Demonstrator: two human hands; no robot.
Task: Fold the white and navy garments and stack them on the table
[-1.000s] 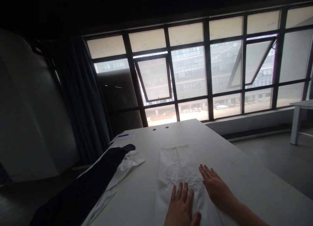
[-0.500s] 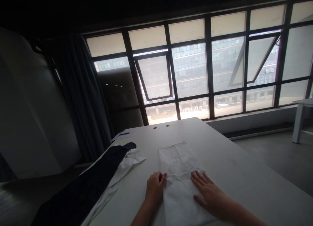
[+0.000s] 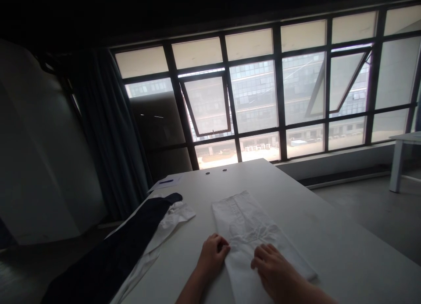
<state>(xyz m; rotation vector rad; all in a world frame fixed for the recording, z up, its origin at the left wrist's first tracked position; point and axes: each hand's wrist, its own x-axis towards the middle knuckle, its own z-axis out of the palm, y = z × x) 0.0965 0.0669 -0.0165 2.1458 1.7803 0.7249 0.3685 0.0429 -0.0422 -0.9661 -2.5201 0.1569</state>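
A folded white garment (image 3: pixel 237 216) lies lengthwise on the white table, with wrinkles across its middle. At its left edge is my left hand (image 3: pixel 211 255), thumb and fingers closed together on the cloth's side. My right hand (image 3: pixel 276 269) rests over the near part of the garment, its fingers bent inward against the fabric. The fingertips of the right hand are partly hidden, so how much cloth they grip is unclear. A corner of the garment shows to the right of that hand.
Dark navy clothing (image 3: pixel 115 247) and more white cloth (image 3: pixel 176 216) lie along the left side of the table (image 3: pixel 329 242). Paper (image 3: pixel 173 182) with a pen (image 3: pixel 166 181) sits at the far left. Windows stand beyond; another table (image 3: pixel 397 164) is at right.
My right hand has gone from lying flat with spread fingers to bent fingers, nearer to me. My left hand has shifted slightly right and nearer. The garment's near right corner has come into view.
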